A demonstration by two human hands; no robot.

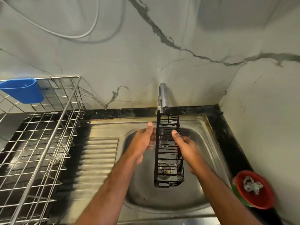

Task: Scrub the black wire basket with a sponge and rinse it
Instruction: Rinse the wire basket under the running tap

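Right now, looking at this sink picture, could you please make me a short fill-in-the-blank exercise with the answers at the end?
1. The black wire basket is held over the ____, under the tap.
2. The right hand grips the basket's ____ side.
3. On the dish rack hangs a cup coloured ____.
4. A crumpled rag lies in the ____ bowl.

Answers: sink; right; blue; red

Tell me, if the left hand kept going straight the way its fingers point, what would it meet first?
Probably the back rim of the sink, then the wall. The left hand points up and away, beside the black wire basket; depth is hard to judge.
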